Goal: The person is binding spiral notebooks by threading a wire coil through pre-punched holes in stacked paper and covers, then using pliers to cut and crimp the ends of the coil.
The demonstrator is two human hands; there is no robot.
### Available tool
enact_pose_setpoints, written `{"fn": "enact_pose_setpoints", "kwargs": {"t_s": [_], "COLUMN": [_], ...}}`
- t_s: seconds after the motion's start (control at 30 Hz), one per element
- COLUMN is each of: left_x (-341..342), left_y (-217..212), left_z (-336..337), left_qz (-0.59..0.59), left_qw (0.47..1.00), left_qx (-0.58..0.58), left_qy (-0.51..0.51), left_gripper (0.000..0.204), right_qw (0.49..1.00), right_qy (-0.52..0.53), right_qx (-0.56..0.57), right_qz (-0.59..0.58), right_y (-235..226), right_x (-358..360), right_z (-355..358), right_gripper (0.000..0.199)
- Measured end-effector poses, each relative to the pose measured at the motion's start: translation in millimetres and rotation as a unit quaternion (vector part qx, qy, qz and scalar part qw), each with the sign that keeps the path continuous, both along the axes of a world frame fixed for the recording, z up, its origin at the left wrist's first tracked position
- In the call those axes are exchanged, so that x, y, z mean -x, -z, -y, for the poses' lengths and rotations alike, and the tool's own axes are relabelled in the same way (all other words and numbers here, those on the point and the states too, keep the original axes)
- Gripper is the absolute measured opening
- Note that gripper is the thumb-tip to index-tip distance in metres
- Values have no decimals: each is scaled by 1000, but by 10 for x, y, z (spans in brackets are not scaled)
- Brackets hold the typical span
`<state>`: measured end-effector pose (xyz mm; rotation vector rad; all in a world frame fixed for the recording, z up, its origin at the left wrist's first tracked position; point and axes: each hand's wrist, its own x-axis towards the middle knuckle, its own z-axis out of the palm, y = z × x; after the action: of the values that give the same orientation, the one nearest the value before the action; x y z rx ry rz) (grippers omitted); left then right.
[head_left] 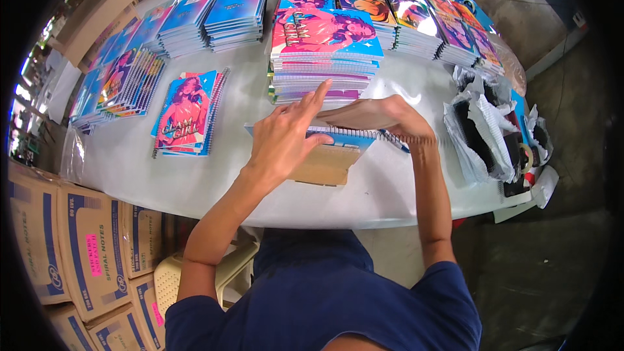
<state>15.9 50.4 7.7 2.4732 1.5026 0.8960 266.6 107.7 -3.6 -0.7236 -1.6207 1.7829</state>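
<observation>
A spiral notebook point(354, 141) with a blue cover stands tilted in front of me, its coil edge up. The coil runs out past the notebook's right end. My left hand point(283, 133) rests against its near left side, fingers stretched out past the top edge and thumb apart near the coil. Behind the coil edge, my right hand point(383, 114) is bent round the notebook and grips it; its fingertips are partly hidden. Below the blue part shows a brown cardboard panel point(325, 168). Just beyond my hands rises a tall stack of notebooks point(325, 42) with pink and blue covers.
A small notebook pile point(185, 114) lies left on the white table point(240, 188). Blue stacks point(235, 16) and colourful stacks point(409, 16) line the far side. Torn wrapping with dark coils point(481, 133) sits at right. Cartons point(94, 247) and a beige chair point(170, 279) are lower left.
</observation>
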Motion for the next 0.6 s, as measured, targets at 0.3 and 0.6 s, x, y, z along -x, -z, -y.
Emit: {"fn": "enact_pose_setpoints", "kwargs": {"t_s": [0.3,0.6], "left_x": [100,208], "left_y": [-42,-38], "left_z": [17,12], "left_qz": [-12,-7], "left_qw": [1000,1000], "left_qx": [-2,13], "left_qy": [-23,-20], "left_gripper": [101,100], "right_qw": [995,947], "right_qy": [-64,-87], "right_qx": [-63,-176], "right_qz": [-47,256], "right_y": [69,-150], "right_x": [63,387], "right_z": [-92,-145], "right_gripper": [48,51]}}
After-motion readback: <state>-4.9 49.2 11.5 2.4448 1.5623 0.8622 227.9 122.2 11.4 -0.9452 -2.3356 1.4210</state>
